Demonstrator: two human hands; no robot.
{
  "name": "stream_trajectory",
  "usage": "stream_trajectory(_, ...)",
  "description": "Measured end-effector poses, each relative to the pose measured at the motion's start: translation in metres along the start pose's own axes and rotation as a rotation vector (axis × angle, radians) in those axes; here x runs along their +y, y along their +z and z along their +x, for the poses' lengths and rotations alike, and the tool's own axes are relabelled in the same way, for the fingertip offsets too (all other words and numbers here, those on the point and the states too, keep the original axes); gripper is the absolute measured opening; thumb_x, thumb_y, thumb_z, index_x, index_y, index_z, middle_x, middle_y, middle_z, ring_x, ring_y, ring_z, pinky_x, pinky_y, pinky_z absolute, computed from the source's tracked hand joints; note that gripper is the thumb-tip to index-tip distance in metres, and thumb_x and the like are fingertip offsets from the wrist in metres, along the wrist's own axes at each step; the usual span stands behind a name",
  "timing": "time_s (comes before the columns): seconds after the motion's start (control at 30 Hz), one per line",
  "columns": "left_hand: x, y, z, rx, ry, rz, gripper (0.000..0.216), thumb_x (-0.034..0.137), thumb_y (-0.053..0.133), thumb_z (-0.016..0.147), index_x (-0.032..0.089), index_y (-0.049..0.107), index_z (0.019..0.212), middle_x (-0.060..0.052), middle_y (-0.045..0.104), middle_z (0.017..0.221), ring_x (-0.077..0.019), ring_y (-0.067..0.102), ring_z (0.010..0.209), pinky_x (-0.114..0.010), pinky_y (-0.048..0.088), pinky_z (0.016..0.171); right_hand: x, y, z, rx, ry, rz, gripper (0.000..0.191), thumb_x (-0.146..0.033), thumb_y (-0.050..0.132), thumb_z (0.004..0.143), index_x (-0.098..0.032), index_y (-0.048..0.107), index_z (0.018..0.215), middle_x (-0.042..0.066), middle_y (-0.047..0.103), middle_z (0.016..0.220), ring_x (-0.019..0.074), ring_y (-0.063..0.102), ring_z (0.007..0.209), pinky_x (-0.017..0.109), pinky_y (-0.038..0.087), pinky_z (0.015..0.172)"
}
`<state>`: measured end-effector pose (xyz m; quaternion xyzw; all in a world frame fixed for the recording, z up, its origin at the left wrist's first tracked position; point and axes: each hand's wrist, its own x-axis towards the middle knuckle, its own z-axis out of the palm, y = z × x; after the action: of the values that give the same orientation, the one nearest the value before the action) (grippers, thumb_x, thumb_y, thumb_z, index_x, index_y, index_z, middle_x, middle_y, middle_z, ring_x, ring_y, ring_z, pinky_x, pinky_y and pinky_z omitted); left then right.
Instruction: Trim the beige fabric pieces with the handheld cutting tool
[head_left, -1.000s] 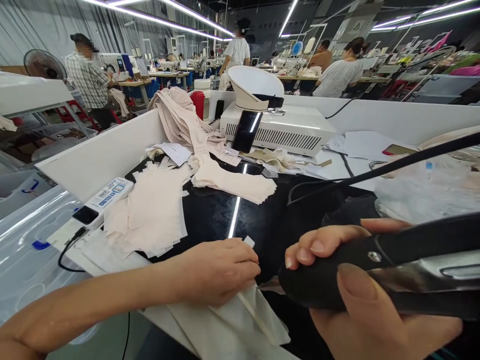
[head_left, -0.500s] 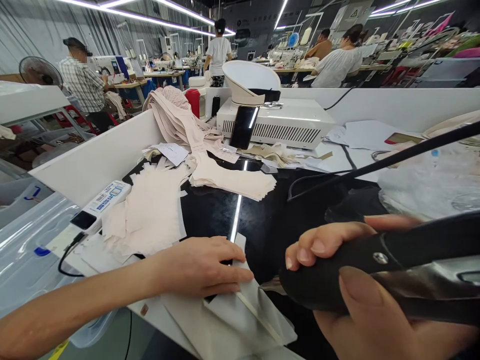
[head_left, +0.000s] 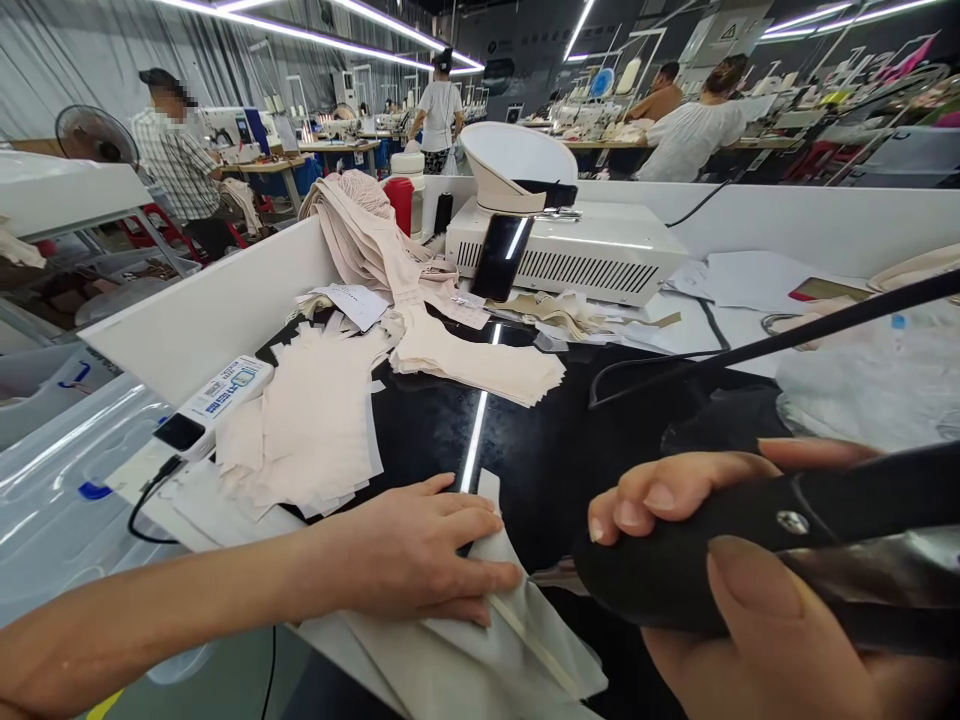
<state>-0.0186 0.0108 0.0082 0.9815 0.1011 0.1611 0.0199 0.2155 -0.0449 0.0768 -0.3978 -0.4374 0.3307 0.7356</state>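
Note:
My left hand (head_left: 427, 550) lies flat with fingers spread on thin off-white cloth (head_left: 540, 640), at the near edge of a black work surface (head_left: 525, 440). A narrow pale strip runs along the cloth from under my fingertips. My right hand (head_left: 757, 600) is wrapped around the black handle of what looks like an iron (head_left: 675, 560), large and close to the camera. Shiny metal shows along its side. Its front tip, low beside the cloth, is mostly hidden; whether it touches is unclear. A stack of pale pink cut pieces (head_left: 315, 410) lies beyond my left forearm.
More pale pieces (head_left: 480, 360) lie behind. A phone (head_left: 504, 255) leans on a white vented box (head_left: 600, 250) carrying a white visor (head_left: 517, 165). A white device (head_left: 217, 400) sits left. A black rod (head_left: 810, 335) crosses at right, near plastic bags (head_left: 862, 370). Several people work beyond.
The view has shifted slightly, moving the scene right. My left hand stays on the cloth. The handle in my right hand sits a little further right, and less of its metal tip shows.

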Motion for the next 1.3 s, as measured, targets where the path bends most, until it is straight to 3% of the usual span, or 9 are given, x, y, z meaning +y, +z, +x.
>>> stream_trajectory(0.1, 0.002, 0.002, -0.002, 0.023, 0.001, -0.002, 0.039, 0.049, 0.05, 0.134, 0.023, 0.077, 0.148, -0.015, 0.077, 0.137, -0.0284, 0.075, 0.14, -0.045, 0.066, 0.115, 0.001, 0.006, 0.004, 0.008, 0.013, 0.048, 0.047, -0.046, 0.116, 0.081, -0.043, 0.082, 0.113, -0.004, 0.073, 0.081, 0.0244, 0.069, 0.069, 0.042, 0.068, 0.06)
stream_trajectory(0.17, 0.004, 0.003, -0.002, 0.034, -0.003, -0.006, 0.039, 0.049, 0.05, 0.134, 0.023, 0.076, 0.148, -0.015, 0.077, 0.139, -0.0282, 0.075, 0.14, -0.045, 0.066, 0.117, 0.0, 0.009, 0.006, -0.006, 0.034, 0.047, 0.044, -0.033, 0.112, 0.082, -0.042, 0.081, 0.111, -0.005, 0.075, 0.081, 0.0247, 0.071, 0.07, 0.043, 0.068, 0.062)
stream_trajectory(0.33, 0.008, 0.004, 0.001, 0.035, -0.008, -0.009, 0.041, 0.051, 0.052, 0.134, 0.024, 0.077, 0.15, -0.016, 0.077, 0.14, -0.0266, 0.077, 0.136, -0.04, 0.063, 0.116, -0.008, 0.015, 0.004, 0.046, 0.001, -0.041, 0.047, -0.013, 0.092, 0.073, -0.039, 0.075, 0.108, -0.008, 0.075, 0.076, 0.0246, 0.072, 0.065, 0.042, 0.066, 0.06)
stream_trajectory(0.47, 0.01, 0.005, 0.002, 0.068, -0.015, -0.03, 0.043, 0.052, 0.051, 0.134, 0.023, 0.08, 0.148, -0.016, 0.077, 0.14, -0.0276, 0.075, 0.138, -0.04, 0.062, 0.118, -0.01, 0.018, 0.004, 0.081, 0.027, -0.068, 0.047, -0.014, 0.088, 0.068, -0.039, 0.07, 0.104, -0.01, 0.073, 0.072, 0.0243, 0.07, 0.06, 0.041, 0.065, 0.057)
stream_trajectory(0.7, 0.009, 0.006, 0.003, 0.139, -0.004, -0.095, 0.04, 0.05, 0.059, 0.131, 0.021, 0.084, 0.142, -0.017, 0.074, 0.131, -0.0307, 0.074, 0.13, -0.042, 0.063, 0.114, -0.009, 0.019, 0.009, 0.031, -0.003, -0.074, 0.047, -0.016, 0.089, 0.071, -0.039, 0.069, 0.107, -0.009, 0.071, 0.075, 0.0264, 0.073, 0.065, 0.046, 0.066, 0.06)
stream_trajectory(0.97, 0.001, 0.011, 0.003, 0.109, -0.026, -0.108, 0.038, 0.051, 0.066, 0.128, 0.022, 0.084, 0.144, -0.017, 0.071, 0.135, -0.0322, 0.072, 0.13, -0.045, 0.063, 0.117, 0.005, 0.026, 0.018, 0.054, -0.052, -0.047, 0.043, -0.022, 0.096, 0.077, -0.037, 0.07, 0.108, -0.01, 0.069, 0.074, 0.0249, 0.07, 0.063, 0.041, 0.062, 0.056)
stream_trajectory(1.17, 0.002, 0.011, 0.003, 0.072, -0.04, -0.122, 0.042, 0.054, 0.062, 0.129, 0.023, 0.084, 0.147, -0.018, 0.071, 0.136, -0.0314, 0.073, 0.128, -0.045, 0.063, 0.118, 0.011, 0.03, 0.019, 0.06, -0.043, -0.019, 0.045, -0.022, 0.095, 0.079, -0.036, 0.07, 0.113, -0.01, 0.071, 0.077, 0.0227, 0.071, 0.065, 0.037, 0.063, 0.059)
stream_trajectory(1.3, 0.002, 0.015, 0.004, 0.07, -0.041, -0.093, 0.046, 0.058, 0.059, 0.13, 0.023, 0.085, 0.146, -0.017, 0.074, 0.134, -0.0305, 0.075, 0.127, -0.044, 0.063, 0.119, 0.02, 0.026, 0.014, 0.057, -0.031, -0.036, 0.041, -0.018, 0.092, 0.088, -0.035, 0.07, 0.119, -0.008, 0.072, 0.084, 0.0224, 0.073, 0.07, 0.038, 0.067, 0.066)
